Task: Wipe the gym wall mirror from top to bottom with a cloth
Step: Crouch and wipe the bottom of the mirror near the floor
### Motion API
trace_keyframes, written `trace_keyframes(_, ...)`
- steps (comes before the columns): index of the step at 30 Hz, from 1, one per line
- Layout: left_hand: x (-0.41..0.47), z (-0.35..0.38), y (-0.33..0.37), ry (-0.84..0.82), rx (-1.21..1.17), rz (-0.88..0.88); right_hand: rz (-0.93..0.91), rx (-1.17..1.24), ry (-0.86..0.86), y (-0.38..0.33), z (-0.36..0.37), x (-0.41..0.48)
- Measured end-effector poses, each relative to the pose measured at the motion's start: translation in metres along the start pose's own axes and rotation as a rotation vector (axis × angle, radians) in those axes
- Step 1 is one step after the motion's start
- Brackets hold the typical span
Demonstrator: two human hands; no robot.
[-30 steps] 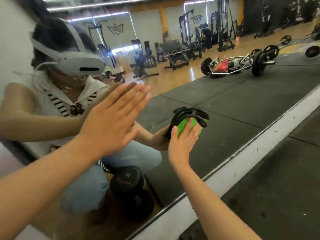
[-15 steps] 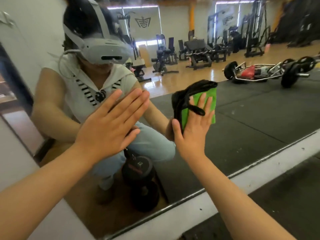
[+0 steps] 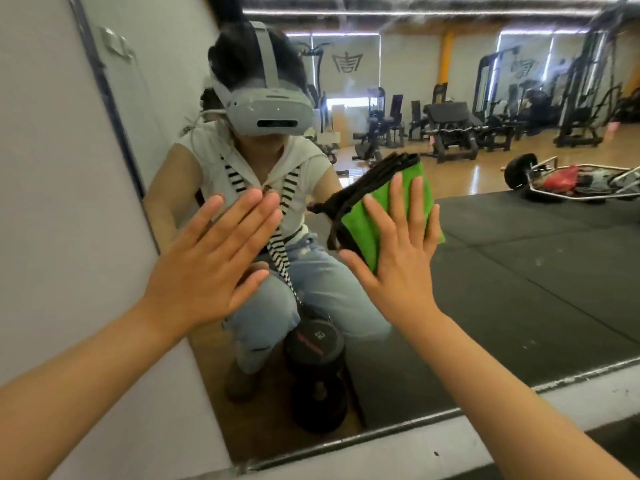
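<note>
The right hand [image 3: 398, 258] and the cloth [image 3: 381, 216] under it have climbed higher up the mirror [image 3: 519, 271] since a moment ago. That hand lies flat with fingers spread, pressing the green cloth against the glass, its dark edge sticking out past the fingertips. The left hand [image 3: 211, 258] is open and empty, palm toward the mirror, just left of the cloth.

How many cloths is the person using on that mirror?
1. A single green cloth is pressed flat against the mirror under the right hand. The left hand rests bare on the glass beside it. None other shows, though one could lie outside the view.
</note>
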State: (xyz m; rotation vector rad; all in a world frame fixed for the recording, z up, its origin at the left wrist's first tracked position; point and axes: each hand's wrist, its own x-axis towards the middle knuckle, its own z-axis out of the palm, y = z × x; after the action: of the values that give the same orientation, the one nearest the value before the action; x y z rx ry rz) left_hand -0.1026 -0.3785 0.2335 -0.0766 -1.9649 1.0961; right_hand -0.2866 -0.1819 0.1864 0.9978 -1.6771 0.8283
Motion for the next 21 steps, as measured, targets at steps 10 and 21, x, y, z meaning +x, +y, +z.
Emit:
trace_keyframes(10, -0.013, -0.015, -0.024, 0.004, -0.079, 0.01, -0.481, -0.163, -0.174, -0.003, 0.005, -0.029)
trace_keyframes(21, -0.043, -0.015, -0.045, -0.055, -0.107, -0.143, -0.623, -0.146, -0.259, -0.077, 0.036, -0.05)
